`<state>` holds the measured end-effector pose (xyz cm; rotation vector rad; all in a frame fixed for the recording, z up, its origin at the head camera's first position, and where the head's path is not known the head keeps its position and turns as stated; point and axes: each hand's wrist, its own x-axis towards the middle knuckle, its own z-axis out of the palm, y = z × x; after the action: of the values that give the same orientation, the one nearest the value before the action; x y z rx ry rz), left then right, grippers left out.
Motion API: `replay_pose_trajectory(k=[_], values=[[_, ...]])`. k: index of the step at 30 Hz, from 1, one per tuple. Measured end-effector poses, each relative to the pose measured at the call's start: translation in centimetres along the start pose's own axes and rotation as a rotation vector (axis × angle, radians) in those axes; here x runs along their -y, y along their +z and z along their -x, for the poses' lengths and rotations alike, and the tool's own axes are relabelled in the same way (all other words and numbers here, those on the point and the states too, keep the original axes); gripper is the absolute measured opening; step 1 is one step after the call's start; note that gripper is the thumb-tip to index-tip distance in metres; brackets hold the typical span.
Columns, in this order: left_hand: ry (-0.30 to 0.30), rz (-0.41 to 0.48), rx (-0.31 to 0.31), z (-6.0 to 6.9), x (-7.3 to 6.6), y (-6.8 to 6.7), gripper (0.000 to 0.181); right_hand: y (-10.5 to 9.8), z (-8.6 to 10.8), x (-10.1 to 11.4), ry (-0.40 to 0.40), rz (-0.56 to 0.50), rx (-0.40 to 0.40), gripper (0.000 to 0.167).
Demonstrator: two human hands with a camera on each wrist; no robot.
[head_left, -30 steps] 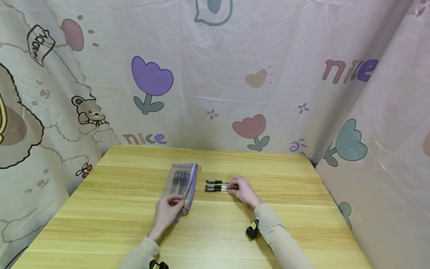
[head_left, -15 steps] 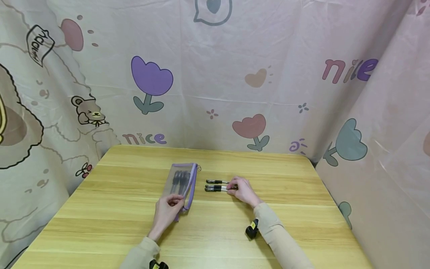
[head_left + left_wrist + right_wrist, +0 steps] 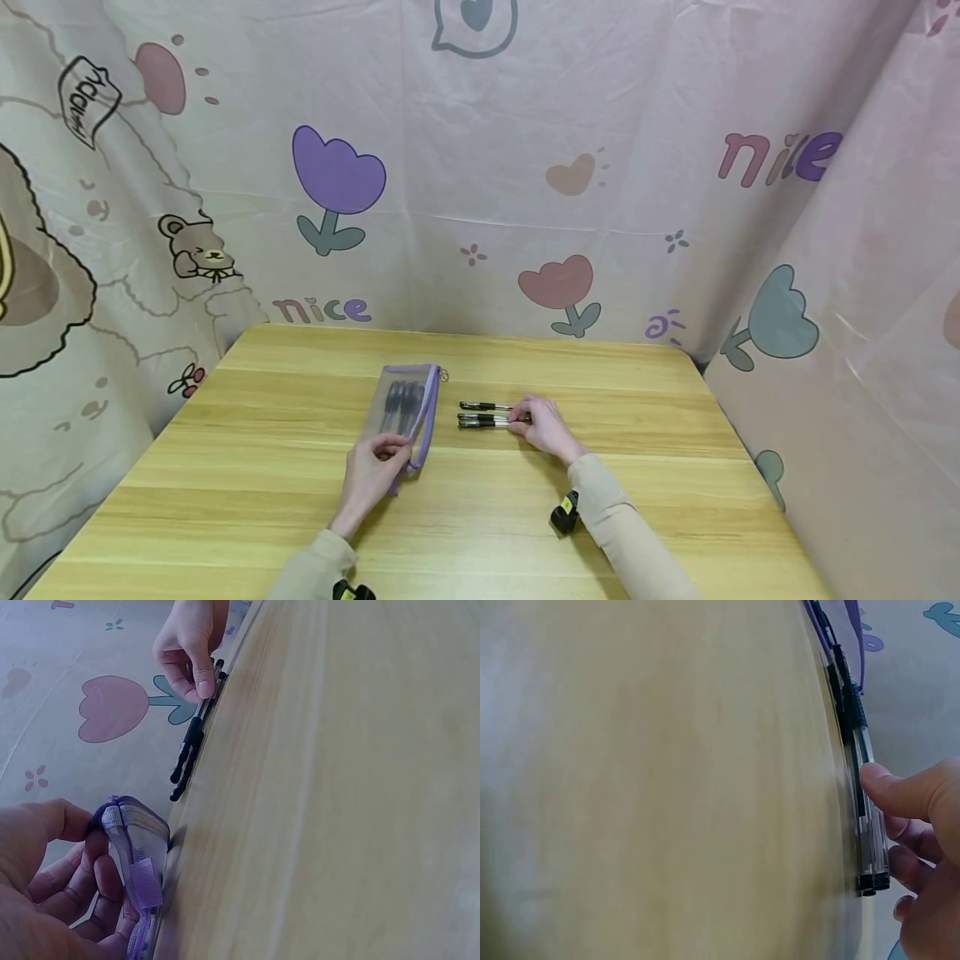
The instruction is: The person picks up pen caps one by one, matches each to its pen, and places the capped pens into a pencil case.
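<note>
A see-through pencil case (image 3: 382, 400) with purple edging and a zipper lies left of the table's middle, its zipper side parted. Several dark pens (image 3: 405, 400) show inside it. My left hand (image 3: 372, 475) pinches the case's near corner between thumb and forefinger; the purple tab (image 3: 147, 883) shows in the left wrist view. To the right, three black-and-clear gel pens (image 3: 480, 421) lie side by side, pointing left and right. My right hand (image 3: 546, 428) pinches a pen (image 3: 866, 750) of the nearer pair near its right end, thumb on the barrel. The fingers hide the pens' right ends in the head view.
The pens and case rest on a light wood table (image 3: 637, 392). A patterned curtain (image 3: 450, 167) hangs behind it and along both sides. Black wrist cameras (image 3: 565, 512) sit at both sleeves.
The two nearer pens drew together and now stand very slightly apart under my right fingers. My left hand and the pencil case stay where they were.
</note>
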<state>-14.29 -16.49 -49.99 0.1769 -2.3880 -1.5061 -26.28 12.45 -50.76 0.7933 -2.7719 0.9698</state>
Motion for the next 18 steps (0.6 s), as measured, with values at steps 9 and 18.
replay_pose_trajectory(k=[9, 18], values=[[-0.025, 0.001, 0.016, 0.0, -0.1, -0.1, 0.010, -0.3, 0.1, 0.4, 0.011, 0.015, 0.019, 0.005], [-0.028, 0.004, 0.016, -0.1, 0.0, -0.1, 0.010, -0.8, 0.1, 1.4, -0.003, 0.046, 0.031, 0.004]])
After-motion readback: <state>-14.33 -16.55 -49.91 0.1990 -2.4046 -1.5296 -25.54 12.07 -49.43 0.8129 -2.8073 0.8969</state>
